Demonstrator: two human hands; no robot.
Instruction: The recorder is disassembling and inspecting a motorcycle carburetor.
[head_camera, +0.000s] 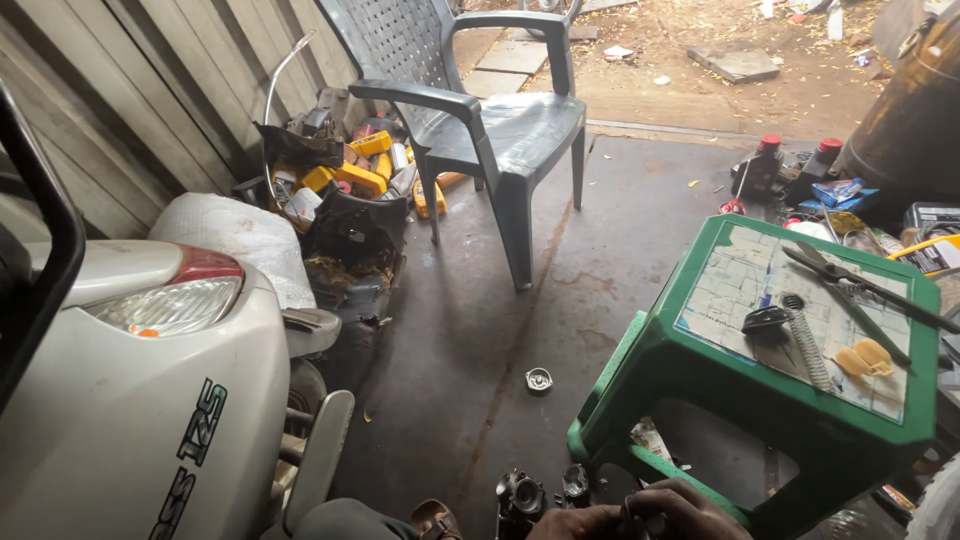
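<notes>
- Left hand (575, 522) and right hand (680, 505) meet at the bottom edge, fingers curled around a small dark part (632, 522); grip tightness unclear.
- Metal parts (522, 494) lie just beside them, near the green stool (700, 385).

Roadside scooter repair workshop: white scooter (130, 400) near left, oil-stained concrete floor (480, 320), tools on green plastic stool (760, 390) right, heap of spare-part boxes (350, 175) by far wall, oil bottles (790, 165) far right.
</notes>
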